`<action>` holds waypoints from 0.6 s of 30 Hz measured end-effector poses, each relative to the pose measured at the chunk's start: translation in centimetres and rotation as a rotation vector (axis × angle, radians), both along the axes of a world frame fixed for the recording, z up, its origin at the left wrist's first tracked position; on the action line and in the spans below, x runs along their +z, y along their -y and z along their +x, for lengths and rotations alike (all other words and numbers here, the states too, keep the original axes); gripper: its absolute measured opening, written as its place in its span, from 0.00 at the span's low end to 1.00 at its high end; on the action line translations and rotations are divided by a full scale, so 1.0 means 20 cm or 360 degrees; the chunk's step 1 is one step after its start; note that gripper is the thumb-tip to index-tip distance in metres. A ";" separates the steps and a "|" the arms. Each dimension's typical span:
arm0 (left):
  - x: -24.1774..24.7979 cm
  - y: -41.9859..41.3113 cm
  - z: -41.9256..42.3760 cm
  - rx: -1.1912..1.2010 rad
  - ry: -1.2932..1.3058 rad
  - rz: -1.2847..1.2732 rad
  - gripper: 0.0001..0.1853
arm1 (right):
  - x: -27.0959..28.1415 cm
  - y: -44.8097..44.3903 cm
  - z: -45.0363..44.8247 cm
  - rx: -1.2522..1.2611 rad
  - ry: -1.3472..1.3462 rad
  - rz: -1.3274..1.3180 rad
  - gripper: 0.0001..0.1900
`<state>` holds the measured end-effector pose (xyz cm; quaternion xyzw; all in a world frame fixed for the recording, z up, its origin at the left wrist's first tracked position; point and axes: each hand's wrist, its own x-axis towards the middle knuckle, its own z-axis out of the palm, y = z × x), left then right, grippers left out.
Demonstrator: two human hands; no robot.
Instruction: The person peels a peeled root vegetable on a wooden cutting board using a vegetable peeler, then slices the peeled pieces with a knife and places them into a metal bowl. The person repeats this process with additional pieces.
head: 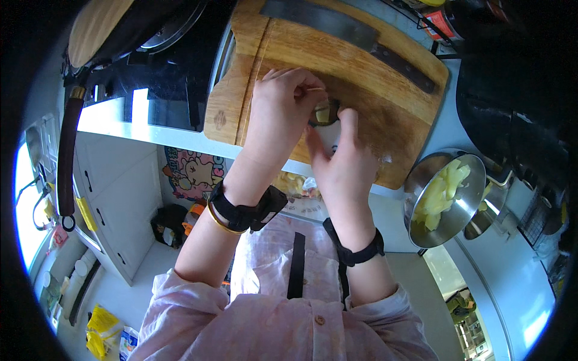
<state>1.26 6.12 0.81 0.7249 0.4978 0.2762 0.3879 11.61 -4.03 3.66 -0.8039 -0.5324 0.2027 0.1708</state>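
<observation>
A small jar-like container (333,134) with a white side bearing writing is between my hands over the wooden cutting board (397,119). A pale yellowish piece (322,114) shows at its dark-rimmed end. My right hand (345,155) grips the container, thumb and fingers on opposite sides. Just above that end, my left hand (284,99) pinches a thin pale item (316,89), too small to identify. My left fingers partly hide the container's end. Along the far side of the board lies a cleaver (323,25), its dark handle (404,67) pointing right.
Right of the board, a steel bowl (413,203) holds peeled yellow slices (440,194), likely potato. Another steel bowl (474,225) sits behind it. At left are a black cooktop (167,99), a dark pan handle (67,158) and a wooden utensil (97,29). Below the counter edge is a waste-filled container (293,203).
</observation>
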 end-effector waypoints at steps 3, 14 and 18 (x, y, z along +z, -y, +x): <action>0.02 0.00 0.01 0.0014 0.0002 -0.0066 0.06 | -0.01 0.08 -0.01 -0.0045 -0.0037 0.0092 0.26; 0.31 0.41 0.35 -0.0429 0.0685 -0.0388 0.14 | 0.09 0.47 0.06 -0.0532 -0.0597 -0.0040 0.30; 0.46 0.64 0.55 -0.0673 0.0423 -0.0292 0.23 | 0.13 0.44 0.09 -0.0621 -0.0549 -0.0219 0.30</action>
